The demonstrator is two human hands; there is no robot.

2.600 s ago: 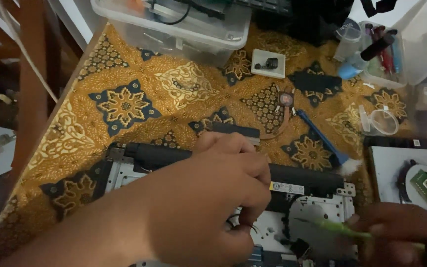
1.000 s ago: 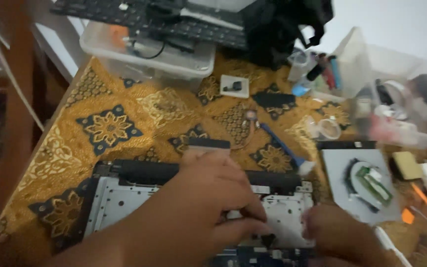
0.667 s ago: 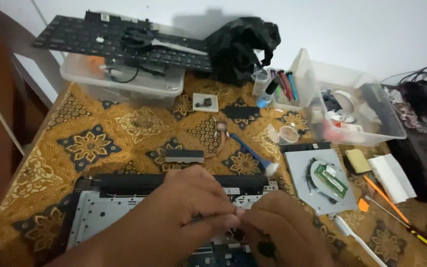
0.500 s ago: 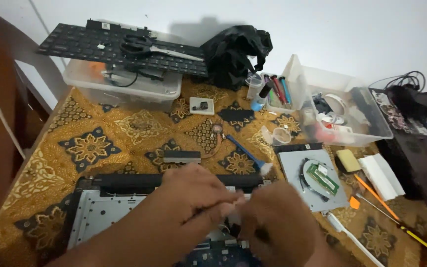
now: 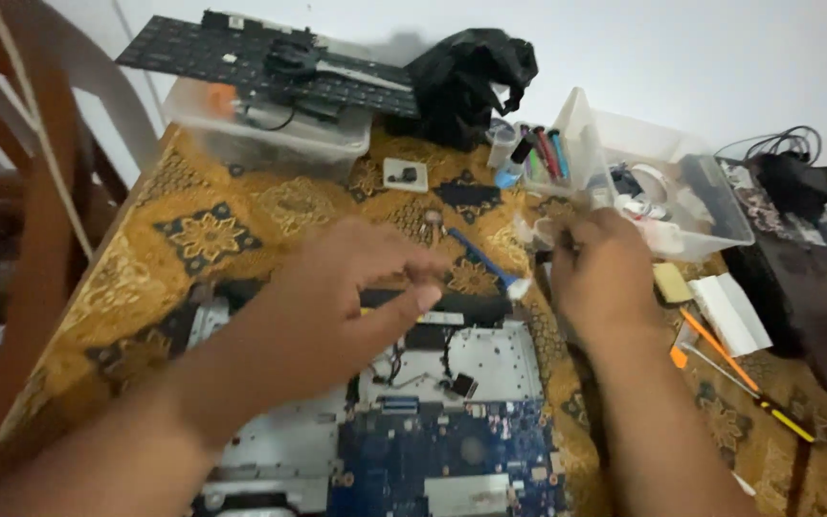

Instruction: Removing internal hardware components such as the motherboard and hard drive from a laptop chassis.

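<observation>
A wooden chair [image 5: 45, 182] is seen at the far left, beside the table with a gold patterned cloth [image 5: 193, 230]. At the back left a clear bin [image 5: 260, 144] is set on the cloth, and a loose keyboard [image 5: 270, 59] is laid across its top.

The left hand [image 5: 351, 302] is held low over the opened laptop [image 5: 413, 421], fingers curled together; a thin yellow-green tool seems to be pinched there, but the blur means the grip cannot be told for certain. The laptop lies at the near edge of the table, its blue board [image 5: 442, 460] exposed below the hand, with black wires and a small connector just right of the fingertips.

A blue brush [image 5: 485, 263] lies on the cloth between the two hands. Behind it a black bag [image 5: 466, 77] is slumped against the wall.

The right hand [image 5: 605, 273] is raised near the front corner of a clear tray [image 5: 710, 206], fingertips drawn together; whether anything is held cannot be told. Pens [image 5: 543, 153] stand just left of the tray. A white paper [image 5: 731, 311] and an orange screwdriver [image 5: 720, 349] lie to the right, with black cables [image 5: 796, 177] at the far right.
</observation>
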